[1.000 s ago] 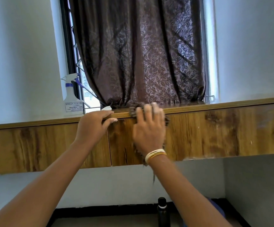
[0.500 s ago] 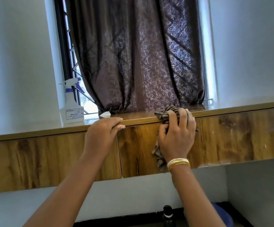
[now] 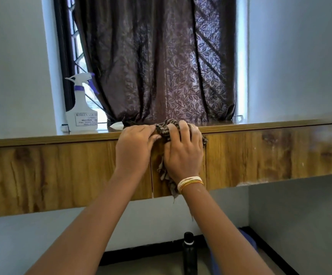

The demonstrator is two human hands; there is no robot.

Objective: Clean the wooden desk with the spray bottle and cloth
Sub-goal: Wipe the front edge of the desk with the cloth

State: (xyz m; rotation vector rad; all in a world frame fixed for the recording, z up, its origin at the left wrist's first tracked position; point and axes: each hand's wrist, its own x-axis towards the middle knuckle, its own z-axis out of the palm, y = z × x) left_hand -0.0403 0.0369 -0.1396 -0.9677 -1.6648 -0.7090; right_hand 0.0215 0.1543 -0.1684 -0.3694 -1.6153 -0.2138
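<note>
Head view: right hand (image 3: 183,153) bunches the cloth (image 3: 164,129) in curled fingers against the desk (image 3: 260,155) edge to scrub it, left hand (image 3: 134,147) bracing alongside, fingers together, bottle (image 3: 81,114) parked clear by the window.

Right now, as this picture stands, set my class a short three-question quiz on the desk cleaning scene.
1. True or false: the spray bottle stands on the desk, left of the hands.
2. Which hand grips the cloth?
3. The black bottle is: A on the desk, B on the floor below it, C in a hand.

Key: 1 true. 2 the right hand; the left hand rests on the desk edge beside it. 3 B.
</note>
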